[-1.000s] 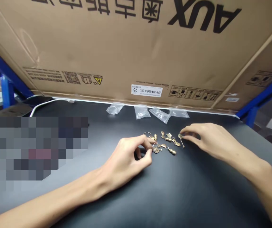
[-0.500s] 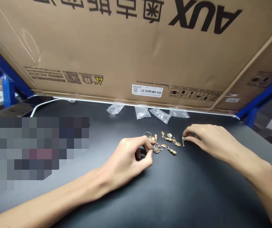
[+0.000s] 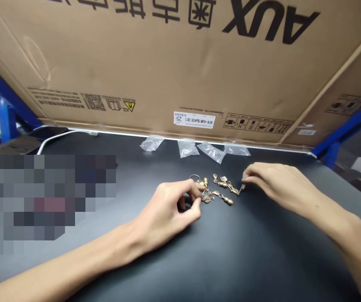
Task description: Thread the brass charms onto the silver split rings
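Several small brass charms [image 3: 227, 200] with rings lie linked in a loose row on the black table [image 3: 168, 268]. My left hand [image 3: 171, 209] rests at the row's left end, its thumb and fingers curled round the metal pieces beside a round leaf-like charm [image 3: 206, 198]; a ring [image 3: 194, 178] shows just behind the fingers. At the right end, my right hand [image 3: 271, 180] has thumb and forefinger pinched just above a small round-headed metal piece [image 3: 242, 187]. Whether the fingertips still touch that piece is too small to tell.
Behind the charms, several clear plastic bags [image 3: 212, 152] lie along the foot of a large cardboard box [image 3: 155, 67]. Blue frame bars [image 3: 7, 119] stand at both sides. A white cable [image 3: 53, 138] and a blurred-out patch [image 3: 51, 197] are at left.
The small metal piece at my right fingertips has gone from upright to tilted, its round head now lying by the fingers. My left hand keeps its pose; the view has shifted slightly.
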Action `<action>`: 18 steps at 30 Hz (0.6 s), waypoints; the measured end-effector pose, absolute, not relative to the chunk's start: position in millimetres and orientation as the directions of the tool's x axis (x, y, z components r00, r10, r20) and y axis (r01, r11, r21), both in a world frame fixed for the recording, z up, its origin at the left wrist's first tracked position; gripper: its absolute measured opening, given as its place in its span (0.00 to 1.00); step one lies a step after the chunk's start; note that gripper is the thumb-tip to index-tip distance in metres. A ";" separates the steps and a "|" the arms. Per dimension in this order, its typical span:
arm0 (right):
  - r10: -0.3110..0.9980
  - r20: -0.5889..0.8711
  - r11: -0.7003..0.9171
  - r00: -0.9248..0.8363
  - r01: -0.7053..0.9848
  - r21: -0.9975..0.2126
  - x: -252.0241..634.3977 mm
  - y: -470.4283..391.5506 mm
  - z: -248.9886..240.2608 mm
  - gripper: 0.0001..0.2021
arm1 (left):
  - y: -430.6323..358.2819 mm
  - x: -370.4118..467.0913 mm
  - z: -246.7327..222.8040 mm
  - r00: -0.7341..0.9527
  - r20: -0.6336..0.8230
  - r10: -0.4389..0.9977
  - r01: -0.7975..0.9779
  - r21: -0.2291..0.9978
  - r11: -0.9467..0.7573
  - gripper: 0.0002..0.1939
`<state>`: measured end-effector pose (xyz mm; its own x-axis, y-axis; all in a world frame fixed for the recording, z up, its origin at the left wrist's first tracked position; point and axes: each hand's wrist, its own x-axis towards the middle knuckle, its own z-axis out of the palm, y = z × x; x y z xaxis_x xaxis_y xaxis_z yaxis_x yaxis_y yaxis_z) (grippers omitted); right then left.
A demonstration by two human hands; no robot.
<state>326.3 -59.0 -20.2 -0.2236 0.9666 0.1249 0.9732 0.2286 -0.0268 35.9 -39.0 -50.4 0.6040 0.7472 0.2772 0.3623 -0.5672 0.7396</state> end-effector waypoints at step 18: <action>0.967 0.082 0.246 -0.242 0.969 -0.037 313.2 -58.4 -24.5 0.12 | -38.2 36.7 -51.3 0.627 0.298 0.720 0.347 0.720 -0.601 0.04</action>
<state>313.2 -58.4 -24.5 -0.2420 0.9668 0.0825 0.9687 0.2456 -0.0369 36.7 -38.2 -51.3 0.6273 0.7196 0.2979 0.3470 -0.6007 0.7203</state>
